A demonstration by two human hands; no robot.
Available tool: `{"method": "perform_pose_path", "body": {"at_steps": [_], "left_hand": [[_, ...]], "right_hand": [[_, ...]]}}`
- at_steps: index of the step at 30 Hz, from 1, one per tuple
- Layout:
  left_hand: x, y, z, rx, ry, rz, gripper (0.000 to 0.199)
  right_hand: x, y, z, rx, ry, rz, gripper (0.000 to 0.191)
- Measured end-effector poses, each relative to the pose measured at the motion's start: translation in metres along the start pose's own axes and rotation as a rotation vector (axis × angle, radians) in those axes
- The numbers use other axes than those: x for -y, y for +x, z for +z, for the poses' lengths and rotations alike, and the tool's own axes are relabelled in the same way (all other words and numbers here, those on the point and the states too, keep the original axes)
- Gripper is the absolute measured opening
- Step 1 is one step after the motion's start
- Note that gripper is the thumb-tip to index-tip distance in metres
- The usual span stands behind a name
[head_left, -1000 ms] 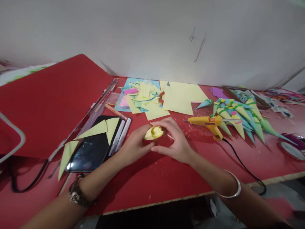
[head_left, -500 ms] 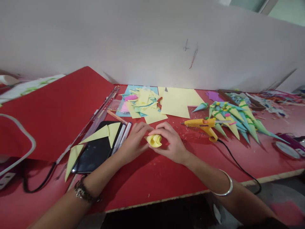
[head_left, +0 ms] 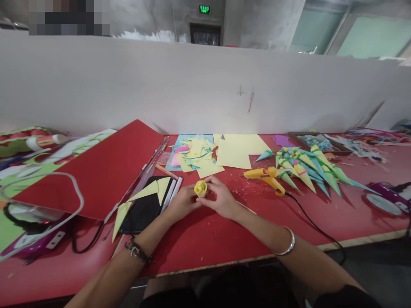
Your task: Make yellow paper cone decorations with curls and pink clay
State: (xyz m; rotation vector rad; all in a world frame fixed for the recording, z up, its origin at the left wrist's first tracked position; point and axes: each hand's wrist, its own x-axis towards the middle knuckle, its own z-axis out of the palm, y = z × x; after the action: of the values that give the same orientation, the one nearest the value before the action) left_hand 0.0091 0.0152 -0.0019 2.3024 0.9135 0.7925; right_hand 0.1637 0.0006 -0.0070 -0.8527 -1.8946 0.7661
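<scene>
Both my left hand and right hand pinch the rolled yellow paper coil, fingers closed so it stays wound, above the red table.

The yellow paper roll, a loose, flattish curl a second ago, is now wound tighter and stands more upright between the hands. The left hand and right hand have closed in around it, fingers pinching its sides. The head camera has tilted up, so the room beyond the white partition now shows.
</scene>
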Motion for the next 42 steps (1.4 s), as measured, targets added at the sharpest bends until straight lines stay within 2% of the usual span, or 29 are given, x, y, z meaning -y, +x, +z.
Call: {"method": "perform_pose_path", "body": {"at_steps": [3, 8, 14, 19, 26, 38, 42], "left_hand": [[-0.001, -0.001, 0.001, 0.032, -0.021, -0.025, 0.017], [0.001, -0.003, 0.004, 0.088, -0.073, -0.066, 0.029], [0.002, -0.006, 0.004, 0.111, -0.104, -0.115, 0.030], [0.003, -0.006, 0.006, 0.108, -0.094, -0.129, 0.023], [0.000, -0.008, 0.006, 0.136, -0.058, -0.129, 0.022], [0.003, -0.012, 0.007, 0.118, 0.075, -0.036, 0.028], [0.001, -0.015, 0.006, 0.150, 0.155, -0.009, 0.025]], "right_hand": [[-0.001, 0.000, 0.000, 0.015, 0.111, 0.047, 0.013], [-0.004, 0.001, 0.002, 0.024, 0.296, 0.133, 0.023], [-0.002, 0.002, 0.004, 0.107, 0.430, 0.216, 0.030], [0.000, 0.002, 0.001, 0.071, 0.374, 0.229, 0.022], [-0.007, 0.001, 0.003, 0.083, 0.371, 0.247, 0.022], [-0.005, -0.002, 0.006, 0.065, 0.325, 0.256, 0.020], [-0.004, -0.004, 0.009, 0.061, 0.301, 0.256, 0.020]]}}
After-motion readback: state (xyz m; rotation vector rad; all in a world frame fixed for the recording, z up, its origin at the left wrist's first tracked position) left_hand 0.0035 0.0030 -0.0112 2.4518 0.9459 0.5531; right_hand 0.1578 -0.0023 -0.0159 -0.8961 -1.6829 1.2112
